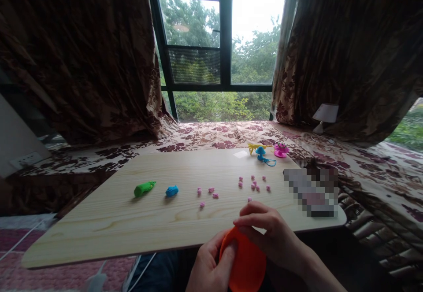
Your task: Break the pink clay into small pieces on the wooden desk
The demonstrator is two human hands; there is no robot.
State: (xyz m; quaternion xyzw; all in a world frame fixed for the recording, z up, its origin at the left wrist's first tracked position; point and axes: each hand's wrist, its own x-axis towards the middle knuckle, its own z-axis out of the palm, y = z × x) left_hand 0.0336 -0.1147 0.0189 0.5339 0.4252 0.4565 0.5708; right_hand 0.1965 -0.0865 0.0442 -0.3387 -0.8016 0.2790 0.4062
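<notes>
At the table's near edge, my left hand [213,261] grips a bright orange, flat, rounded piece [248,263], its thumb pressed on the face toward me. Whether the piece is soft clay or cloth I cannot tell. My right hand [264,226] is closed at the piece's upper rim, thumb and fingertips pinched together there. Beyond the hands lie small pink bits: a loose group [253,186] on the right, one bit [250,200] just past my right fingers, and several more pink bits [211,190] toward the middle.
On the pale wooden table [132,230] lie a green lump [144,189] and a blue lump [172,191]. At the back stand a blue mushroom shape [261,152], a yellow figure [253,148] and a pink figure [281,150]. A blurred-out flat object [312,195] rests right; a lamp [325,113] stands behind.
</notes>
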